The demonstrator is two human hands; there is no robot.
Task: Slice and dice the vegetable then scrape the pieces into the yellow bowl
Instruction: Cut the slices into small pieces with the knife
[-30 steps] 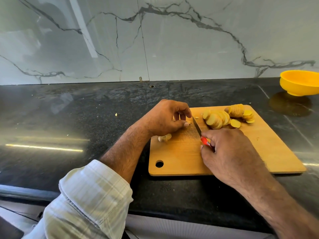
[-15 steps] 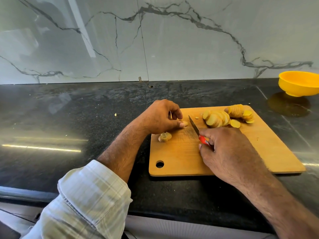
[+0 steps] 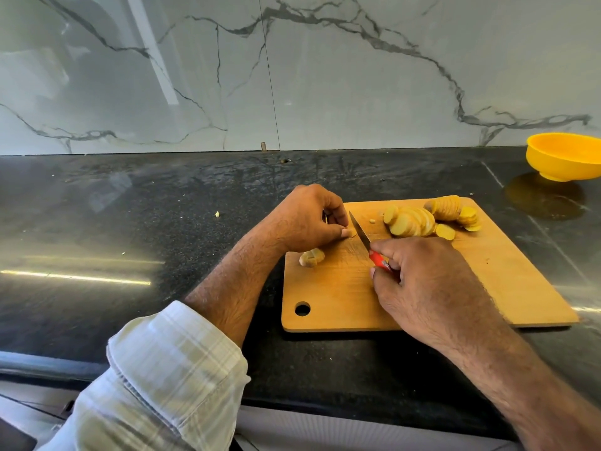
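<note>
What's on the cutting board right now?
On the board: a pile of slices, a small end piece, and the knife in the right hand. The left hand pinches a piece that it mostly hides.

Kitchen, most likely a home one: a polished black stone countertop [image 3: 136, 229] runs along a wall of glossy white marble-look slabs [image 3: 357, 76] with grey veins, seam visible between two panels. On the counter sits a wooden cutting board [image 3: 487, 288] with a hanging hole in one corner, piles of sliced yellow vegetable [image 3: 411, 222] at its far edge, and a small red-handled knife [image 3: 367, 244] in use over it. A yellow bowl [image 3: 566, 156] stands on the counter near the wall to the right, and small food scraps [image 3: 217, 214] dot the stone.
</note>
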